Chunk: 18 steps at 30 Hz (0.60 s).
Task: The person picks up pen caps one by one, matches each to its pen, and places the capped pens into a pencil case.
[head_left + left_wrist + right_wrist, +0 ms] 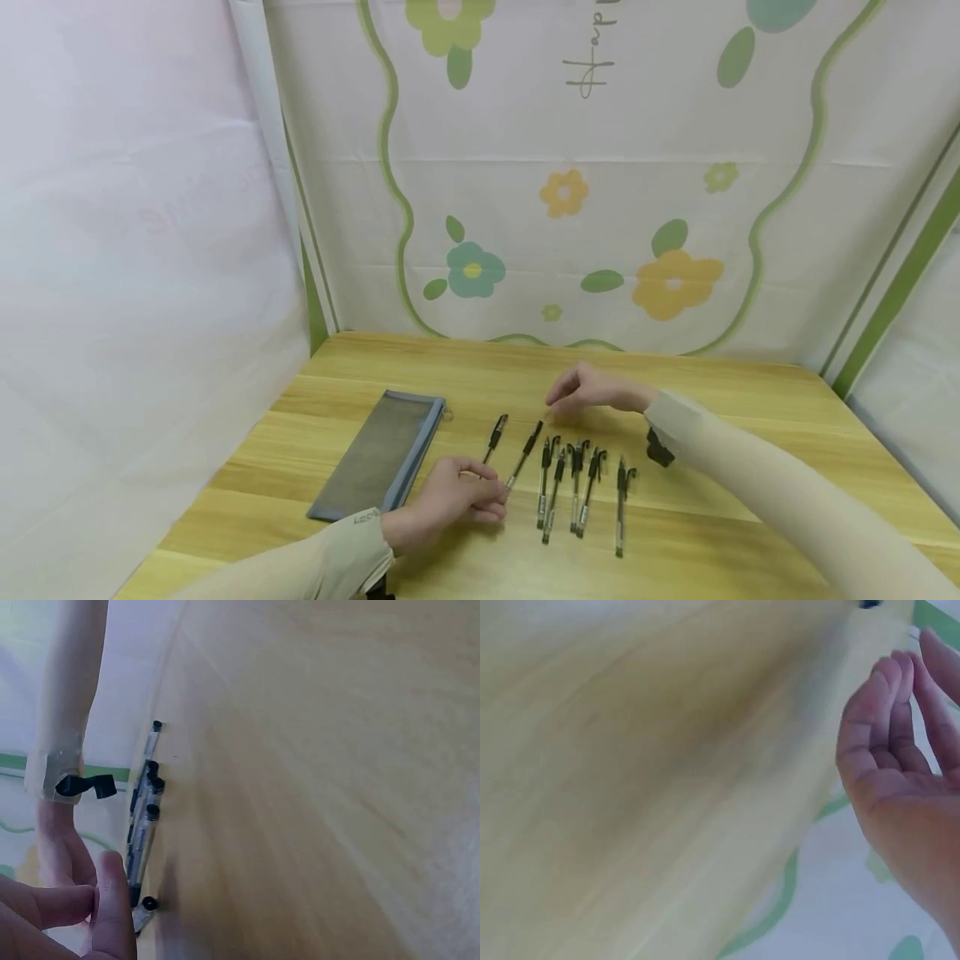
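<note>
My left hand (453, 500) is low over the table with its fingers curled, pinching the lower end of a clear-barrelled pen with a black grip (531, 440). That pen slants up and right toward my right hand (588, 390). The right fingers are bent close together, right at the pen's upper tip; I cannot tell whether they pinch anything small. Another black-topped pen (497, 430) lies just left, its lower part hidden by my left hand. To the right lie several pens (542, 487), grips pointing away, with small black hooked pieces (632, 473) beside them.
A grey mesh pouch (375, 454) with blue edging and a zip ring lies left of my left hand. The wooden table (712, 533) meets a flower-printed cloth (600, 200) at the back, and white cloth (135, 250) hangs on the left.
</note>
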### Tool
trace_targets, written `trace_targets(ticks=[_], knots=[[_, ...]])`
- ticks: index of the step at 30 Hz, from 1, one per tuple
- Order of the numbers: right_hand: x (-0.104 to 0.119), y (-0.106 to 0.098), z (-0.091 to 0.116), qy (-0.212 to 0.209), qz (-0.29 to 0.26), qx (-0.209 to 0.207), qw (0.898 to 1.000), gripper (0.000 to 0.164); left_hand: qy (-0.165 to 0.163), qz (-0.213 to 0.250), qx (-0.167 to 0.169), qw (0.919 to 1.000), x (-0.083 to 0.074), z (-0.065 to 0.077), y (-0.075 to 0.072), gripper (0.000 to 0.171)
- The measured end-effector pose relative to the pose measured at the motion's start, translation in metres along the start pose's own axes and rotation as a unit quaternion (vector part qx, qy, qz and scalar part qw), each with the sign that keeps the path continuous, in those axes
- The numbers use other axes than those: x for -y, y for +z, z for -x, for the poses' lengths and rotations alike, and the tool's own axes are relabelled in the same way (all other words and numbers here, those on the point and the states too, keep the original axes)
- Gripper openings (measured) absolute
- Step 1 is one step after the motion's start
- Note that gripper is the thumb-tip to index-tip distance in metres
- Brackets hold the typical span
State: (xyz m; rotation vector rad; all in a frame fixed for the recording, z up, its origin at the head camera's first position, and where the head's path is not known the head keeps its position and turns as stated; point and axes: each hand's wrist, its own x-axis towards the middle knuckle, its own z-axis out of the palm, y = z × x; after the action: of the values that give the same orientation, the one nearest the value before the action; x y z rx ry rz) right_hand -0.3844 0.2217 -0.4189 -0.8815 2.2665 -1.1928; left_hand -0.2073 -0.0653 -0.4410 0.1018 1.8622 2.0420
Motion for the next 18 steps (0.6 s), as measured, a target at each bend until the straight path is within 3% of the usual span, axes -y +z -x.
trace_targets(ticks=[5, 10, 14, 18], knots=[[0.02, -0.004, 0.028, -0.02, -0.016, -0.049, 0.998, 0.032, 0.038, -0.006, -0.001, 0.9992, -0.007, 0.004, 0.004, 0.032], [0.032, 0.001, 0.056, -0.034, -0.021, -0.054, 0.998, 0.026, 0.077, -0.059, -0.016, 0.9951, -0.009, 0.005, 0.014, 0.031], [0.033, 0.004, 0.077, -0.023, -0.017, -0.056, 0.998, 0.026, 0.084, -0.082, -0.02, 0.9928, -0.005, -0.001, 0.021, 0.031], [0.027, 0.007, 0.089, -0.019, -0.04, -0.054, 0.998, 0.027, 0.079, -0.075, -0.018, 0.9938, 0.0, -0.009, 0.028, 0.032]])
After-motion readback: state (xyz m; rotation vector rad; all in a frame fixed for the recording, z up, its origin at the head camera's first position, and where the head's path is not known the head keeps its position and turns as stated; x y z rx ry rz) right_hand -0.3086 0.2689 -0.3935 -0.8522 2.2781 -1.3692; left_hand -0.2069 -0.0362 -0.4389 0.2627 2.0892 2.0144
